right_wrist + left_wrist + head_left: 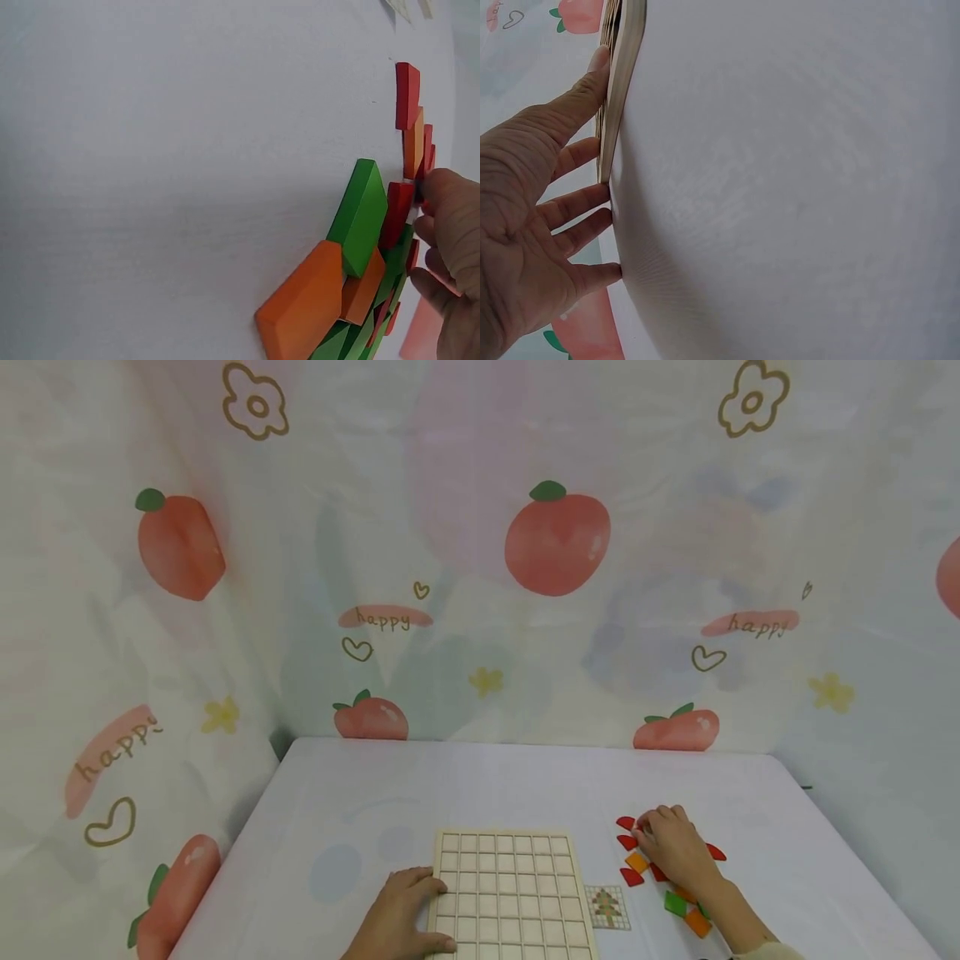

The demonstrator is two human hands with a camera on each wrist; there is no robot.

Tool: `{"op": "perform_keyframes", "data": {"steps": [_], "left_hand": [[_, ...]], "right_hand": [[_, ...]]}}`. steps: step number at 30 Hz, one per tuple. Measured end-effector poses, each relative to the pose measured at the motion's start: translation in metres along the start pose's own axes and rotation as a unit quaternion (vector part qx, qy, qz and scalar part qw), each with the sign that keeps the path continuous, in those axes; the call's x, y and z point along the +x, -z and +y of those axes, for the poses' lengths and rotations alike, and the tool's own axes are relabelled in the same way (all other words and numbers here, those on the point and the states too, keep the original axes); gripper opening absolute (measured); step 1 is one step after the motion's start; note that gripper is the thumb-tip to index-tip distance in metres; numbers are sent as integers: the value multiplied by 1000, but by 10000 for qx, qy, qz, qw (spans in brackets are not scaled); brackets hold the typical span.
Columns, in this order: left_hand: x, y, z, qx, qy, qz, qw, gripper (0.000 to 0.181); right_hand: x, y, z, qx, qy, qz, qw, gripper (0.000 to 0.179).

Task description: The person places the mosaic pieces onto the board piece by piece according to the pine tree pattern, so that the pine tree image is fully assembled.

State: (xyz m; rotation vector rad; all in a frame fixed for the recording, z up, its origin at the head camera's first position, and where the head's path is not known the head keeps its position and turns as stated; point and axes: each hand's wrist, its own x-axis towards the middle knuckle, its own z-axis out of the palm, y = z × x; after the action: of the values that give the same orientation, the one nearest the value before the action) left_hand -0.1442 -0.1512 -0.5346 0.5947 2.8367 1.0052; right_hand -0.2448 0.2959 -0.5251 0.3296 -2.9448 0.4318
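A pale wooden grid board lies on the table, its left edge met by my left hand. In the left wrist view, the thumb and extended fingers of my left hand lie along the board's side. My right hand is over a scatter of coloured blocks. Its thumb and fingertips seem to pinch a small red block, mostly hidden by the fingers. Close by lie red quarter-round blocks, an orange square block and a green block.
A small pattern card with a tree picture lies against the board's right side. Another orange block sits below my right forearm. Printed cloth hangs behind and beside the white table.
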Motion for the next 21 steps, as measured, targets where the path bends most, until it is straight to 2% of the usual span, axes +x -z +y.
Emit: {"op": "perform_keyframes", "data": {"steps": [5,12,21], "left_hand": [[-2,-3,-1,-122,-38,26,9999,67],[-1,-6,-2,-78,-67,65,9999,66],[1,-5,0,153,-83,121,9998,66]], "right_hand": [[-6,-3,2,199,-82,-5,9998,22],[-14,-7,1,229,66,513,9984,22],[-12,-14,-31,502,513,1119,9911,22]]}}
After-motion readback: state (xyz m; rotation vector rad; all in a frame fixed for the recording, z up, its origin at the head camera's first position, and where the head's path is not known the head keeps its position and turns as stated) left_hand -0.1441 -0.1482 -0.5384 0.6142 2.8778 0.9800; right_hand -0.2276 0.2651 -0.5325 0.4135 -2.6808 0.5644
